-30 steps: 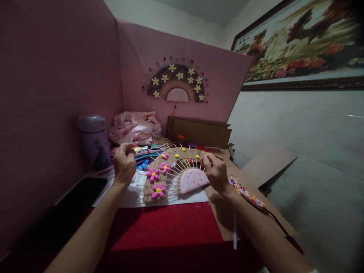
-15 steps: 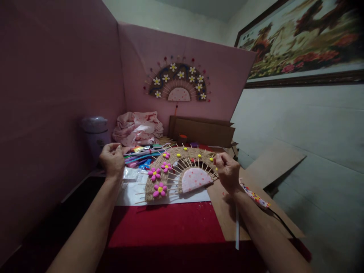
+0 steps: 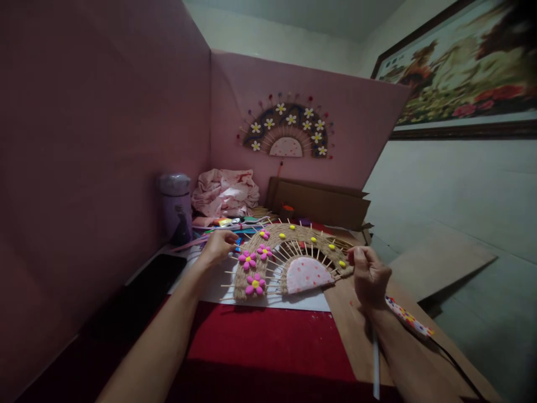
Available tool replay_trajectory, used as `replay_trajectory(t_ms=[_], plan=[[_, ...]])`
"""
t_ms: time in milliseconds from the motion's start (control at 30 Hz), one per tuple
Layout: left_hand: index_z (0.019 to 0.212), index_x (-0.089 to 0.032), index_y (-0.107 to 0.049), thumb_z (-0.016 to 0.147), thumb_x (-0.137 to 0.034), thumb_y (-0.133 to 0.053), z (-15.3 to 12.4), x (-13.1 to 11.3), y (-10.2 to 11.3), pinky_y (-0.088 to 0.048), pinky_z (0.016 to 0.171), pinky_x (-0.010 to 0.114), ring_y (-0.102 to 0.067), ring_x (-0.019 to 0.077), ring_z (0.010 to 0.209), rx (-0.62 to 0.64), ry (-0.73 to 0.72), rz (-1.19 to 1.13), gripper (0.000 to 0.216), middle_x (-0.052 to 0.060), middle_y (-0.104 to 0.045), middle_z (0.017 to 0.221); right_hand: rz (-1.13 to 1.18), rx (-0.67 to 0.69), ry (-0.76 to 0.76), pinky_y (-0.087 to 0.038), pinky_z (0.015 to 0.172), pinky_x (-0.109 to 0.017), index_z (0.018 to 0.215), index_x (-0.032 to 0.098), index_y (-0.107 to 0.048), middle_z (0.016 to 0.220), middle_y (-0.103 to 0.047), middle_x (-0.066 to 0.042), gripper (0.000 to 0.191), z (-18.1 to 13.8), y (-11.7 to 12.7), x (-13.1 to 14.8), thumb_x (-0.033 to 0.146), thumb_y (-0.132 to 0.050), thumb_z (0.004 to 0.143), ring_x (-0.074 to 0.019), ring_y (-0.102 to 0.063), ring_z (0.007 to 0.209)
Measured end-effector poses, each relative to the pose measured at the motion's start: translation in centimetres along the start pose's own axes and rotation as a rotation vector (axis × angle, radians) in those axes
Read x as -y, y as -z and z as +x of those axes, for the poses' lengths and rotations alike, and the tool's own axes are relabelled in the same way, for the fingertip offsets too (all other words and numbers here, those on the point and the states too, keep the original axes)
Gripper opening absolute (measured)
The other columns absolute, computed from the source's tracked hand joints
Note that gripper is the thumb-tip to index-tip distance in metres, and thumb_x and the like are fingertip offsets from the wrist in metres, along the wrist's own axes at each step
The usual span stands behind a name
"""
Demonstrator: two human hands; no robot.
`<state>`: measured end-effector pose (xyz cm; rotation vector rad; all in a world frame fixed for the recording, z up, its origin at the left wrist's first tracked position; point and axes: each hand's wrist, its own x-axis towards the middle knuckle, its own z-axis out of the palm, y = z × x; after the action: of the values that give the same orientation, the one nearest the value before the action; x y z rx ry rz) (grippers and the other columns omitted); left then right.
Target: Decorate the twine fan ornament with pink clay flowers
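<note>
A half-ring fan of woven twine [image 3: 274, 232] lies in front of me, with thin sticks poking out of its outer edge. Pink flowers [image 3: 255, 284] with yellow centres cover its left part, and several bare yellow dots [image 3: 313, 239] run along the top and right. Its inner half-disc [image 3: 309, 274] is pale pink with spots. My left hand [image 3: 218, 248] is beside the fan's upper left edge, fingers bent and slightly apart, with nothing visible in them. At the right end, my right hand [image 3: 370, 274] is closed in a pinch; whatever it holds is hidden.
A similar fan with white flowers [image 3: 291, 119] is on the pink panel [image 3: 356, 123]. Behind the work are a purple bottle [image 3: 176, 210], crumpled pink cloth [image 3: 226, 190] and cardboard [image 3: 321, 202]. A black phone-like slab [image 3: 161, 272] lies left; a flower-patterned corded tool [image 3: 409, 317] lies right.
My left hand has moved right, up to the fan's left edge, and its fingers have loosened. My right hand has slid slightly down along the right edge. The view has shifted left.
</note>
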<state>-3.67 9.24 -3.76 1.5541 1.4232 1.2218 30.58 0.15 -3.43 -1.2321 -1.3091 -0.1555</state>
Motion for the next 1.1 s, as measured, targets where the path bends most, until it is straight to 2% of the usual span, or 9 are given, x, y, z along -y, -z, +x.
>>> replay_trajectory(t_ms=[100, 233, 367, 467, 567, 700, 933, 1000, 1100], plan=[[0.074, -0.015, -0.074, 0.046, -0.007, -0.068, -0.5, -0.2, -0.3, -0.044, 0.054, 0.026, -0.059, 0.0156, 0.059, 0.136, 0.016, -0.032, 0.03, 0.005, -0.071, 0.071, 0.007, 0.001, -0.027, -0.04, 0.055, -0.025, 0.073, 0.017, -0.059, 0.06, -0.055, 0.0, 0.029, -0.3, 0.0, -0.3, 0.038, -0.046, 0.087, -0.0137, -0.052, 0.055], [0.084, -0.013, -0.075, 0.048, -0.008, -0.067, -0.9, -0.6, -0.1, -0.039, 0.047, 0.026, -0.052, 0.0126, 0.047, 0.294, 0.047, -0.06, 0.037, 0.003, -0.067, 0.061, -0.01, 0.002, -0.016, -0.04, 0.055, -0.026, 0.073, 0.017, -0.059, 0.06, -0.054, 0.0, 0.029, -0.4, 0.0, -0.4, 0.038, -0.046, 0.087, -0.0141, -0.052, 0.056], [0.084, -0.013, -0.076, 0.046, -0.009, -0.068, -0.9, -0.9, 0.1, -0.045, 0.055, 0.028, -0.059, 0.0164, 0.059, 0.39, 0.047, -0.111, 0.038, 0.006, -0.07, 0.07, -0.042, 0.007, 0.007, -0.04, 0.055, -0.025, 0.073, 0.017, -0.06, 0.06, -0.055, 0.0, 0.03, -0.6, -0.1, -0.5, 0.038, -0.045, 0.087, -0.0141, -0.053, 0.056], [0.082, -0.012, -0.075, 0.046, -0.011, -0.071, -0.7, -0.8, 0.0, -0.048, 0.061, 0.03, -0.063, 0.0189, 0.066, 0.401, 0.051, -0.138, 0.037, 0.008, -0.072, 0.075, -0.077, 0.009, 0.011, -0.039, 0.055, -0.025, 0.072, 0.017, -0.059, 0.058, -0.055, 0.0, 0.03, -0.6, -0.1, -0.2, 0.038, -0.045, 0.087, -0.0138, -0.052, 0.054], [0.079, -0.011, -0.075, 0.046, -0.012, -0.071, -0.4, -0.3, -0.3, -0.048, 0.058, 0.03, -0.063, 0.0189, 0.062, 0.33, 0.065, -0.126, 0.034, 0.008, -0.071, 0.07, -0.104, 0.019, 0.059, -0.039, 0.054, -0.024, 0.069, 0.017, -0.059, 0.056, -0.055, 0.001, 0.03, -0.7, -0.1, 0.2, 0.036, -0.044, 0.088, -0.0132, -0.052, 0.052], [0.073, -0.011, -0.073, 0.048, -0.008, -0.066, 0.3, 0.5, -0.6, -0.049, 0.058, 0.03, -0.064, 0.0194, 0.06, 0.14, 0.042, -0.069, 0.026, 0.007, -0.071, 0.067, -0.12, 0.013, 0.119, -0.039, 0.053, -0.024, 0.07, 0.017, -0.06, 0.056, -0.057, 0.0, 0.029, -0.8, 0.1, 0.3, 0.034, -0.045, 0.087, -0.0131, -0.053, 0.052], [0.078, -0.017, -0.071, 0.062, -0.013, -0.054, 1.5, -0.2, 1.3, -0.046, 0.081, 0.034, -0.064, 0.0247, 0.092, -0.373, -0.071, 0.138, 0.024, 0.007, -0.072, 0.082, -0.134, 0.033, 0.175, -0.04, 0.052, -0.024, 0.072, 0.018, -0.06, 0.056, -0.058, 0.0, 0.027, -1.0, 0.1, 0.1, 0.033, -0.044, 0.088, -0.0132, -0.055, 0.051], [0.075, -0.017, -0.071, 0.063, -0.013, -0.053, 1.9, -1.0, 2.0, -0.044, 0.082, 0.035, -0.064, 0.0258, 0.091, -0.435, -0.087, 0.196, 0.022, 0.008, -0.072, 0.082, -0.133, 0.047, 0.208, -0.039, 0.051, -0.024, 0.072, 0.018, -0.06, 0.056, -0.057, 0.001, 0.025, -1.1, 0.0, 0.1, 0.031, -0.045, 0.088, -0.0123, -0.053, 0.048], [0.07, -0.019, -0.07, 0.062, -0.013, -0.055, 2.5, -2.3, 2.3, -0.043, 0.079, 0.034, -0.064, 0.0258, 0.086, -0.435, -0.094, 0.252, 0.017, 0.008, -0.072, 0.076, -0.131, 0.062, 0.224, -0.038, 0.049, -0.024, 0.072, 0.018, -0.059, 0.055, -0.056, 0.001, 0.024, -1.1, 0.0, 0.1, 0.029, -0.045, 0.087, -0.0116, -0.051, 0.046]])
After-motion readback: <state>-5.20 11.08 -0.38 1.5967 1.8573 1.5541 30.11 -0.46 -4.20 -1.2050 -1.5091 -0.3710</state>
